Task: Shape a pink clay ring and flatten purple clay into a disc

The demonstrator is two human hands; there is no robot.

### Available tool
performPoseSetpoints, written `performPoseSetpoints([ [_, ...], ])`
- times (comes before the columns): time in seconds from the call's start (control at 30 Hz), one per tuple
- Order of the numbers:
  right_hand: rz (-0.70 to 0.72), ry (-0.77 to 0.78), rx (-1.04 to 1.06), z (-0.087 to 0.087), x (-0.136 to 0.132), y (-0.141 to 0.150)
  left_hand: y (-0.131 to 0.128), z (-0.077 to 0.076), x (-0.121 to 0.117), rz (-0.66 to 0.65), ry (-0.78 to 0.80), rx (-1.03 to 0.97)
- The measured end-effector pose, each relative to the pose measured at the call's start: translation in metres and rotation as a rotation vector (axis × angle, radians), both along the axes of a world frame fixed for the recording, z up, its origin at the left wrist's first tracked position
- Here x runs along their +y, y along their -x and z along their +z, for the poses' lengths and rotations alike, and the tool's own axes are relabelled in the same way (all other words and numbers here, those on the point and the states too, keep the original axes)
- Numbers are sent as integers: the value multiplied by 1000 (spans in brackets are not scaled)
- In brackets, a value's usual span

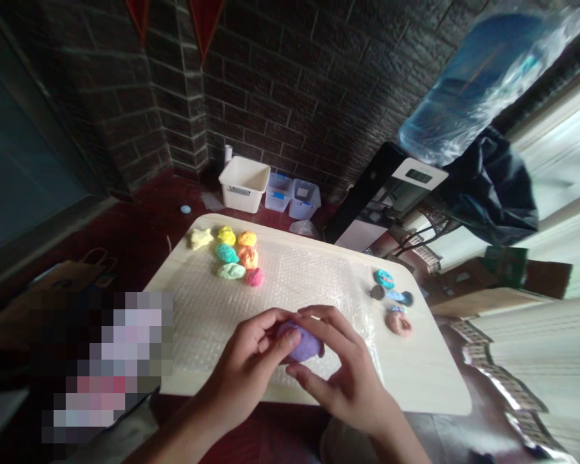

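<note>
A rounded lump of purple modelling clay [306,347] is between my two hands, above the near part of a pale table [430,380]. My left hand [251,351] grips it from the left, thumb across its front. From the right, my right hand [352,367] curves around it, fingers over the top and thumb low at its near side. Bubble wrap [314,270] lies on the table beneath them. Beyond the left hand sit several coloured clay lumps, among them a pink one [255,277], an orange one [248,257] and a teal one [227,252].
Small shaped clay pieces, a teal disc [384,278], a blue piece with dark ends [399,297] and a brown ring [399,323], lie at the table's right. A cream bin [244,187] and clear boxes stand behind. A water dispenser [381,200] is at the back right.
</note>
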State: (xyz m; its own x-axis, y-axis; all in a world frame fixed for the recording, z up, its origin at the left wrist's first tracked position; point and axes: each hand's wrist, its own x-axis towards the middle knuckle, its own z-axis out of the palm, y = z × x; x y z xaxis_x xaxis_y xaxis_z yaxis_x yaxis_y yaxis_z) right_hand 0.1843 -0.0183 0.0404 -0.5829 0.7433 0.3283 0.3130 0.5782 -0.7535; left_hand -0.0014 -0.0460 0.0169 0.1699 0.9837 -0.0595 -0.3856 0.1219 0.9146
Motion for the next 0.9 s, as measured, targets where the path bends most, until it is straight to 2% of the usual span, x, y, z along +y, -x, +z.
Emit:
performPoseSetpoints([
  [0.2,22,-17,28,-8,0,4,2,-6,-3,26,39,37],
  [0.4,40,-5,45,-10,0,-1,2,-2,-1,-25,-3,88],
  [0.63,49,12,52,-10,0,-2,3,-10,-1,-39,45,-23],
  [0.8,13,-20,-16,-10,-1,-6,-1,-6,1,-93,13,-47],
  [0.9,28,-35,-27,-10,-1,-7,-4,-5,2,-72,19,-68],
])
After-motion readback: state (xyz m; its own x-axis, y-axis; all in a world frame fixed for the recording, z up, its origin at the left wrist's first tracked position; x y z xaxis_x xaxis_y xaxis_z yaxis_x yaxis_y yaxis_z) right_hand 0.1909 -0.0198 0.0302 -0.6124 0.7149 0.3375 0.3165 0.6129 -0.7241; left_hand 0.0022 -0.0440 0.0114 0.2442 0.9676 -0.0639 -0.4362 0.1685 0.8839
